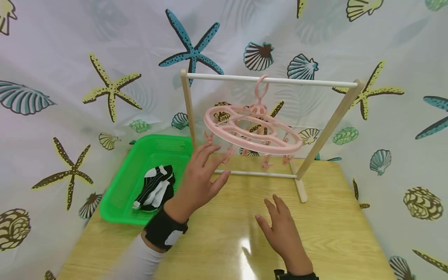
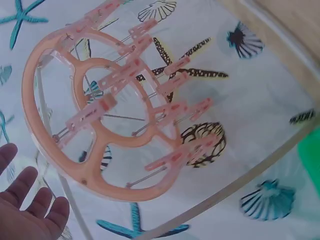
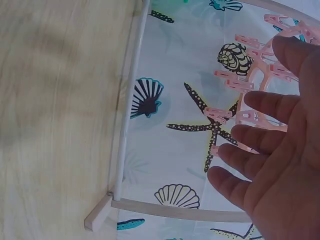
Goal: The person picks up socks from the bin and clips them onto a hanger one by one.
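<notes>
A pink round clip hanger (image 1: 252, 146) hangs by its hook from the white bar of a wooden rack, tilted in the head view. Pink clothespins (image 2: 120, 72) dangle all around its ring. My left hand (image 1: 201, 177), fingers spread and holding nothing, is raised by the hanger's left side; its fingertips overlap the clips there in the head view. Lower and to the right, my right hand (image 1: 281, 229) hovers over the table with relaxed fingers and nothing in it. Black and white striped socks (image 1: 155, 188) lie bunched in a green basket (image 1: 119, 194) to the left.
The rack's white top rail (image 1: 224, 77) runs between two wooden posts, and its right foot (image 1: 301, 190) stands on the wooden table (image 1: 325, 217). Behind hangs a white curtain (image 1: 140, 35) printed with starfish and shells. A lower white rod (image 1: 259, 174) joins the posts.
</notes>
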Available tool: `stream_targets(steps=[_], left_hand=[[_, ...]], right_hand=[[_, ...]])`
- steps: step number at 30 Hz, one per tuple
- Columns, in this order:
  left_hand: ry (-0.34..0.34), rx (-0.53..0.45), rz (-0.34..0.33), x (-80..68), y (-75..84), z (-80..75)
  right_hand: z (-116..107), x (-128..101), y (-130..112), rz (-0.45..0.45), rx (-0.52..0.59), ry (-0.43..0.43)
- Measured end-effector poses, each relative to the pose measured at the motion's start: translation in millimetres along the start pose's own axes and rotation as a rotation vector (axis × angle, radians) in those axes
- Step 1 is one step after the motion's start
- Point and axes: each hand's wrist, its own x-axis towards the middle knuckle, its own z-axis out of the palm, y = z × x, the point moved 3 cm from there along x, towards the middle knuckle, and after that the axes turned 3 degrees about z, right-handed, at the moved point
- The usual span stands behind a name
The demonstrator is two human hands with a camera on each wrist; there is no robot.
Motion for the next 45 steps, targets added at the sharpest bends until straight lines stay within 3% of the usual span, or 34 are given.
stream_targets(steps=[3, 6, 10, 13, 23, 30, 45], left_hand=[[-0.039, 0.077, 0.08, 22.1, -4.0, -3.7], [-0.117, 0.159, 0.118, 41.1, -7.8, -2.2], [-0.237, 0.25, 0.121, 58.6, -10.8, 4.4], [-0.286, 0.282, 0.108, 65.3, -12.1, 9.8], [-0.288, 0.228, 0.033, 58.0, -16.0, 17.5], [-0.249, 0.184, 0.011, 53.0, -15.3, 19.2], [-0.268, 0.136, -0.032, 52.2, -1.3, 22.0]], right_hand=[[0.9, -4.0, 3.8, -0.004, 0.021, 0.0], [0.7, -6.7, 7.6, -0.015, 0.029, 0.028], [1.6, -10.7, 12.6, -0.021, 0.042, 0.063], [3.8, -13.6, 14.9, -0.015, 0.049, 0.07], [8.2, -17.0, 18.5, 0.021, 0.055, 0.061], [10.1, -17.0, 20.6, 0.04, 0.059, 0.049], [-1.1, -4.4, 3.9, -0.075, 0.108, 0.116]])
